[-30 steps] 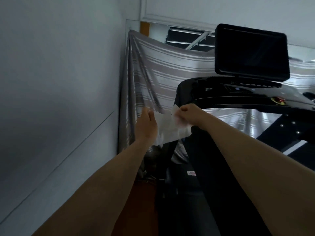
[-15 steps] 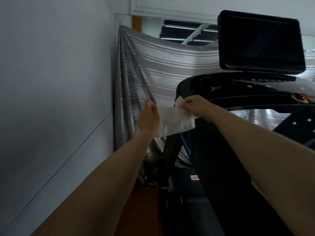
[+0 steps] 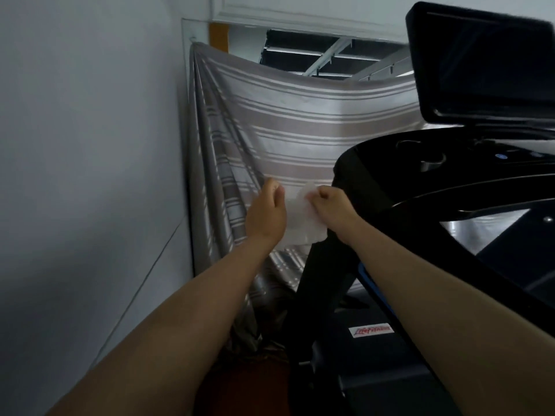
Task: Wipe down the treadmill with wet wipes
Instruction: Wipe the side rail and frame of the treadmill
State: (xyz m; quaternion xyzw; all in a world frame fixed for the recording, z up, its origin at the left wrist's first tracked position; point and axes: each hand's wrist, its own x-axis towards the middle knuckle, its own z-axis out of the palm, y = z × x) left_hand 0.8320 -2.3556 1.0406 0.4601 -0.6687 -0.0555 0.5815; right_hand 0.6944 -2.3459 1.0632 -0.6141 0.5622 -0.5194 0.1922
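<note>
Two hands, left hand, right hand, one wet wipe

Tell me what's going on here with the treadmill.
A person holds a white wet wipe with both hands: the left hand grips its left edge, the right hand pinches its top right. The wipe hangs spread between them, just beside the left corner of the black treadmill console. Wiping does not appear to have begun.
</note>
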